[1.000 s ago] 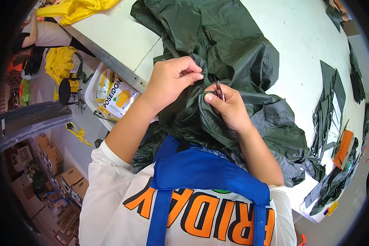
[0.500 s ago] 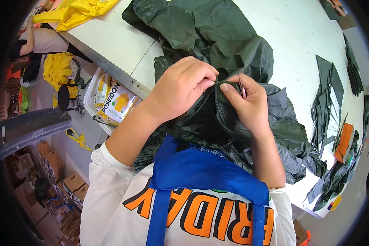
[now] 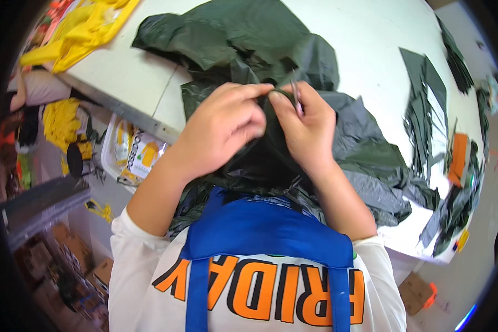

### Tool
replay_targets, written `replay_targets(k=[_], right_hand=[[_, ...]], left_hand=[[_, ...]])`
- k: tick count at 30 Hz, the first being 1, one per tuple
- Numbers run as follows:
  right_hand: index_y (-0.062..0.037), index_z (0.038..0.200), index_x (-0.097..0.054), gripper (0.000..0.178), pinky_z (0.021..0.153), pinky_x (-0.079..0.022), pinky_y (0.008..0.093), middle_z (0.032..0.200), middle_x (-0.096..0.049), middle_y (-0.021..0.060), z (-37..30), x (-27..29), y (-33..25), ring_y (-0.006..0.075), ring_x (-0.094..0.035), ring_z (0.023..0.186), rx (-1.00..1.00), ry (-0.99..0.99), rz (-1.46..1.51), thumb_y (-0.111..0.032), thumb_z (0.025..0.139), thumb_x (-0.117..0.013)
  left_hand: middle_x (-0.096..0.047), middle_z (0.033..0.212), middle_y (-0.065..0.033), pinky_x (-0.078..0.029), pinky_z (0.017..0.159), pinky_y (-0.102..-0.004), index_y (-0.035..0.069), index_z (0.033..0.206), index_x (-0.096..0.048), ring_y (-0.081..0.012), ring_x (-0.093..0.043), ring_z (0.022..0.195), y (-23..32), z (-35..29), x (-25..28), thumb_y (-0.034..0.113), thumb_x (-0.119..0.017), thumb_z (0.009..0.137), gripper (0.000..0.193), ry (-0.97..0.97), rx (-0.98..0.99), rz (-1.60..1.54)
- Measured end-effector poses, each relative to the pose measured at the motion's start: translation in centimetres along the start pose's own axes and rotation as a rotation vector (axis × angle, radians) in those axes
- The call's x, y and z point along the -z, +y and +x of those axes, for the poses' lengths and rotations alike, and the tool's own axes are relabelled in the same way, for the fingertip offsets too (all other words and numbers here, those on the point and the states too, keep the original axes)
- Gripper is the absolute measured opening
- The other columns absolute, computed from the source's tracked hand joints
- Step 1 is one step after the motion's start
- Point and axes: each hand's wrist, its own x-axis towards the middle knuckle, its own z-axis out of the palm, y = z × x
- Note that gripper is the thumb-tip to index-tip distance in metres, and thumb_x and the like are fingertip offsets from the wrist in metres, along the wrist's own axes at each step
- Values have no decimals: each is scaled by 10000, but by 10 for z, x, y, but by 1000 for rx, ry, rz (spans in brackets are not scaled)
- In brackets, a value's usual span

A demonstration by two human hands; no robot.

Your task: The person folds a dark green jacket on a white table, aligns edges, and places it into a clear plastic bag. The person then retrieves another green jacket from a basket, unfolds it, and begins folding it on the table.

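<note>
A dark green, slick garment (image 3: 249, 33) lies bunched on the white table and hangs toward my apron. My right hand (image 3: 310, 124) pinches its folded edge between thumb and fingers. Thread snips (image 3: 297, 97) are also tucked in that hand, thin blades pointing up past the index finger. Beside it, my left hand (image 3: 221, 124) is partly blurred. Its index finger reaches to the garment edge by my right thumb, while the thumb and other fingers are apart from the cloth. The zipper teeth seen earlier are hardly visible now, being shadowed and partly covered by my hands.
Dark green cut pieces (image 3: 426, 110) lie on the white table (image 3: 376, 33) to the right, near an orange object (image 3: 458, 157). Yellow cloth (image 3: 88, 30) covers the far left corner. Below the left edge is a white bin (image 3: 109, 146) of packages. Another person (image 3: 36, 88) is at far left.
My left hand has loosened its pinch at the zipper edge, its fingers spreading. The right hand keeps its hold. My view has shifted, so the scene sits further left.
</note>
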Motion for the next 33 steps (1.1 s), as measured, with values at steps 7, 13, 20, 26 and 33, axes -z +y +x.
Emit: replay_targets(k=[7, 13, 20, 26, 33], right_hand=[[-12, 856, -594, 151, 546, -414, 297, 659, -531, 115, -2, 14, 14, 166, -472, 575, 16, -122, 199, -146, 857, -664], [-100, 1006, -640, 222, 626, -502, 387, 751, -656, 120, -8, 93, 57, 327, -644, 671, -259, -121, -502, -290, 908, -579], [-6, 754, -547, 273, 574, -427, 332, 655, -578, 77, -35, 134, 93, 248, -499, 557, -415, -199, -544, -238, 833, -668], [-59, 797, -506, 190, 581, -295, 194, 742, -451, -52, -101, 179, 77, 27, -384, 665, -348, 307, 170, 61, 762, -649], [-67, 832, -543, 190, 548, -284, 186, 746, -470, -67, -116, 176, 72, 9, -367, 613, -293, 328, 233, 63, 777, -670]], left_hand=[[-576, 1132, -111, -224, 1088, -490, 84, 1045, -593, -321, -451, 1191, 13, 23, 0, 255, -765, 673, 444, -29, 54, 464], [-620, 732, -36, -240, 1090, -479, 53, 784, -643, -225, -593, 892, -10, 0, 6, 185, -710, 746, 153, -137, 127, 392], [-579, 699, -64, -299, 1084, -454, -15, 815, -609, -199, -558, 720, -21, -14, 16, 154, -655, 810, 175, -83, 231, 102], [-570, 727, -32, -254, 1124, -452, -39, 859, -608, -121, -511, 721, -38, -33, 18, 189, -608, 881, 229, 2, 411, -113], [-632, 928, -61, -304, 1073, -371, -74, 1025, -626, -123, -552, 907, -39, -34, 24, 187, -612, 900, 290, -11, 510, -214]])
